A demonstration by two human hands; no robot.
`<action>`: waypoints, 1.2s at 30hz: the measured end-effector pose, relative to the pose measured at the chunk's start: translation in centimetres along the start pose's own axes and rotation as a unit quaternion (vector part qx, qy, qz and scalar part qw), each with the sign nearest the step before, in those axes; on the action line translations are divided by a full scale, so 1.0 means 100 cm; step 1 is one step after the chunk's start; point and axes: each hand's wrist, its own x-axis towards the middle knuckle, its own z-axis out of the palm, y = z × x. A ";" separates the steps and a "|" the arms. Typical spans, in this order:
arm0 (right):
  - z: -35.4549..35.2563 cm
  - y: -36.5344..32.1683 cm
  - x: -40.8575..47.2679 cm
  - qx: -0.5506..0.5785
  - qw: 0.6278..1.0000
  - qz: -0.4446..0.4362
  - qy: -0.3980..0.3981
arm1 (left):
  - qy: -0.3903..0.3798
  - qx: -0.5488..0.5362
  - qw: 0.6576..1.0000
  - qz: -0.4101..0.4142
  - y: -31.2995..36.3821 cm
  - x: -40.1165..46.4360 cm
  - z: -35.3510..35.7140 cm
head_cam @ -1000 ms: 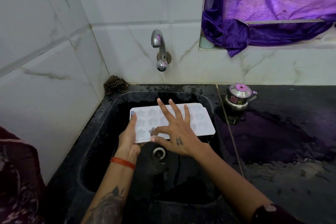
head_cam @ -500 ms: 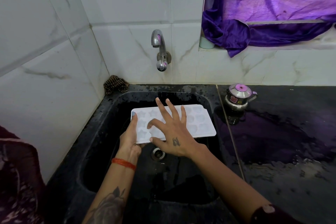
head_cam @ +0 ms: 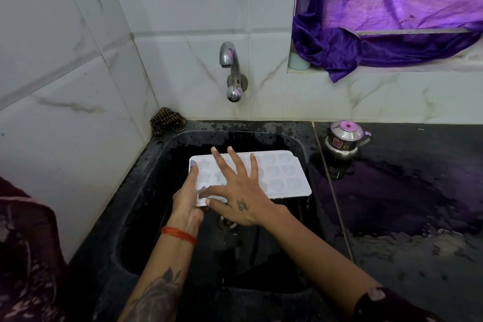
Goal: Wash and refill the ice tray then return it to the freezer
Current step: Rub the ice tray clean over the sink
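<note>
1. Over the black stone sink (head_cam: 146, 172), a white plastic ice tray with star- and heart-shaped pockets (head_cam: 282, 174) is held level above the basin, its long side running left to right.
2. At the tray's left end the left hand (head_cam: 187, 198) grips it — the thumb lies straight along the top of the short edge, its painted nail near the far corner, while the other fingers are hidden beneath, so how they curl cannot be told.
3. Across the tray's left half lies the right hand (head_cam: 240, 198), fingers straight and spread, palm down; the fingertips reach to the tray's far rim and the thumb points left along its near edge.
4. A red thread band (head_cam: 179, 235) circles the left wrist.
5. Below the hands sits the metal drain (head_cam: 228, 223), partly covered by the right hand.
6. On the tiled back wall a chrome tap (head_cam: 231, 70) is mounted above the sink; no water shows at its spout.
7. In the sink's far-left corner lies a brown checked cloth (head_cam: 167, 121).
8. To the right, on the wet black countertop (head_cam: 418, 217), stands a small steel pot with a pink-knobbed lid (head_cam: 343, 141) — well apart from the tray.
9. A purple curtain (head_cam: 379, 21) drapes over the window ledge above.
</note>
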 end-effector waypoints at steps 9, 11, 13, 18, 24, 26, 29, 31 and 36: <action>-0.001 0.002 0.001 -0.061 0.995 -0.048 0.067 | 0.004 0.004 1.000 -0.007 -0.003 -0.003 0.001; 0.001 0.001 0.001 -0.071 0.993 -0.051 0.079 | -0.004 0.007 1.000 -0.002 -0.002 -0.005 0.001; 0.004 0.001 0.000 -0.067 0.993 -0.050 0.080 | -0.013 0.010 1.000 0.004 -0.002 -0.004 0.001; 0.004 0.003 0.000 -0.034 0.997 -0.037 0.059 | -0.003 0.005 1.000 0.004 0.000 -0.004 0.001; 0.005 0.003 -0.003 -0.010 1.000 -0.011 0.023 | 0.012 0.010 1.000 -0.010 -0.001 -0.004 0.000; 0.002 0.007 -0.005 -0.015 1.000 0.007 0.011 | 0.019 0.007 1.000 -0.015 -0.003 0.000 -0.003; -0.006 0.016 -0.012 -0.029 0.998 0.063 0.001 | 0.031 0.007 0.999 -0.022 -0.004 0.001 -0.004; -0.011 0.024 -0.017 -0.032 0.991 0.130 0.011 | 0.040 0.000 0.999 -0.020 -0.002 -0.002 -0.002; -0.021 0.057 -0.029 -0.046 0.955 0.292 -0.013 | 0.062 0.001 0.998 -0.011 -0.002 -0.004 -0.001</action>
